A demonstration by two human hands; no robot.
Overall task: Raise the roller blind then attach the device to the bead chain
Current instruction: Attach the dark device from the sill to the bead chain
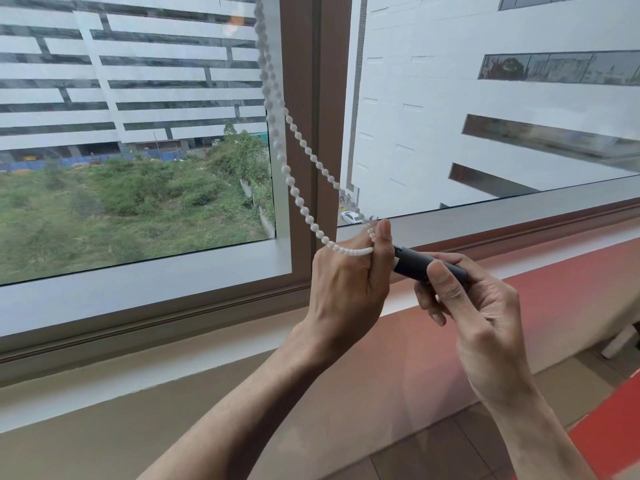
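A white bead chain (282, 154) hangs in a loop from the top of the window, in front of the brown mullion. My left hand (349, 289) pinches the bottom of the loop between thumb and fingers. Right beside it, my right hand (474, 306) grips a dark, oblong device (415, 263). The device's end touches my left thumb, close to the chain's lowest beads. Whether chain and device are joined is hidden by my left hand. The roller blind itself is out of view above.
The brown window frame (311, 133) splits two glass panes showing buildings and greenery outside. A white and brown sill (173, 344) runs below, with a red ledge (571, 289) to the right and tiled floor (433, 455) underneath.
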